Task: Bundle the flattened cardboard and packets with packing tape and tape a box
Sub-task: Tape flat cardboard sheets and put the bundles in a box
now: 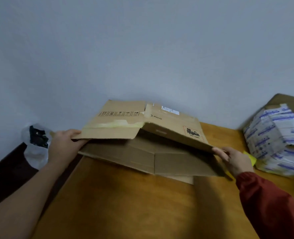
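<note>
A flattened brown cardboard box (125, 121) with printed symbols and yellowish tape is held tilted above the wooden table (125, 204). My left hand (65, 144) grips its left near corner. My right hand (232, 159) grips its right near corner. Beneath it lies more flattened cardboard (160, 157) flat on the table. A stack of white and blue packets (277, 140), bound with yellow tape, sits at the right.
A grey wall stands right behind the table. Left of the table, a clear plastic bag with dark contents (36, 140) rests by a dark piece of furniture (10, 168). A brown box (291, 100) shows behind the packets.
</note>
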